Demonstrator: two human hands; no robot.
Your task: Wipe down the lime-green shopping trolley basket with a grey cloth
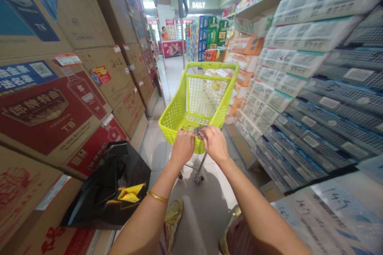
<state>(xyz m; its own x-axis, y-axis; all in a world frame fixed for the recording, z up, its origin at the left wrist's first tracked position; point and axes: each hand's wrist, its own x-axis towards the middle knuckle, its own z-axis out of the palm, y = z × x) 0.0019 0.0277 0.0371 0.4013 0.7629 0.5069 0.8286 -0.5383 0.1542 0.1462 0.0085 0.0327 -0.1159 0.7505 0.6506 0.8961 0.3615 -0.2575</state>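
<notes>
A: Position of the lime-green shopping cart [176, 109]?
B: Directly in front of both hands; moulded plastic, flared toward the rim, walls perforated in a grid. Below: slender metal legs [202, 163] and small round castors [198, 179].

A: State of the hands?
B: Left hand [183, 145]: fingers curled over the near edge of the cart. Right hand [214, 141]: close beside, at the same edge, fingers bent, pinching a crumpled grey wad [199, 131], irregular in outline. Exact material of the wad: cannot tell. At the left wrist: gold bangle [158, 197], narrow and shiny.

A: Left of the cart?
B: Stacked cartons [54, 103], flat-faced brown cardboard, some printed red. Nearer than the cart: black bag [139, 167], creased, bearing an angular yellow piece [131, 193].

A: Right of the cart?
B: Stacked white packs [287, 61] in glossy film; nearer, layered grey packs [299, 151], finely patterned. Under the cart: smooth, pale floor tiles [155, 148].
</notes>
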